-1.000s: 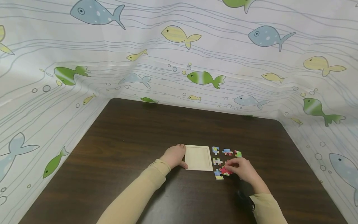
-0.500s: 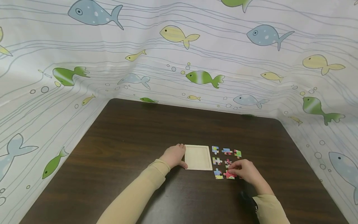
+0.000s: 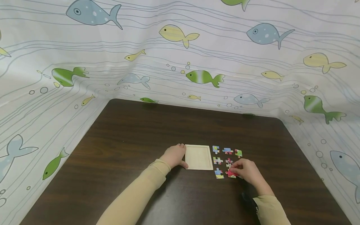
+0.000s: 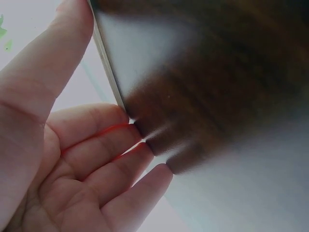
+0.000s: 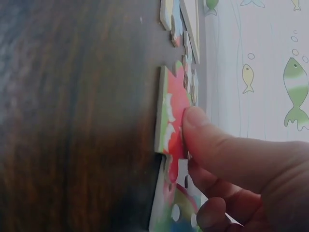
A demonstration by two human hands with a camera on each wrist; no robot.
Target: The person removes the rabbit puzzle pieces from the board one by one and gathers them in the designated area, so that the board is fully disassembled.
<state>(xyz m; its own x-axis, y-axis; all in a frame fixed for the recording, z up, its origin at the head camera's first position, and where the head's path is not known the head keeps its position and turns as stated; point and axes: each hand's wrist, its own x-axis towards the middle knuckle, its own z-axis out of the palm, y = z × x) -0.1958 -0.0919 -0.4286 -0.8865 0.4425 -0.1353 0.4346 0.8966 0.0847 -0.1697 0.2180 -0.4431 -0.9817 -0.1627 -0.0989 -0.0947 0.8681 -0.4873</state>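
Observation:
A pale wooden puzzle frame (image 3: 198,157) lies flat on the dark table. Against its left edge rests my left hand (image 3: 173,156), thumb near the front corner and fingers near the back corner. In the left wrist view the fingertips (image 4: 126,116) touch the table beside the frame's edge (image 4: 107,63). My right hand (image 3: 248,172) pinches a red puzzle piece (image 3: 232,174) at the front of the loose pieces. The right wrist view shows the thumb (image 5: 197,118) against that piece's edge; the other fingers are partly hidden behind it.
Several puzzle pieces sit in loose rows right of the frame, among them a blue-and-yellow piece (image 3: 219,173) and a green one (image 3: 238,152). Behind the dark table (image 3: 135,125) and along its sides hangs a white fish-print curtain (image 3: 157,62).
My right hand has moved the red piece rightward, away from the blue-and-yellow piece, mostly between the first two frames. The left hand stays at the frame. The head view has shifted slightly.

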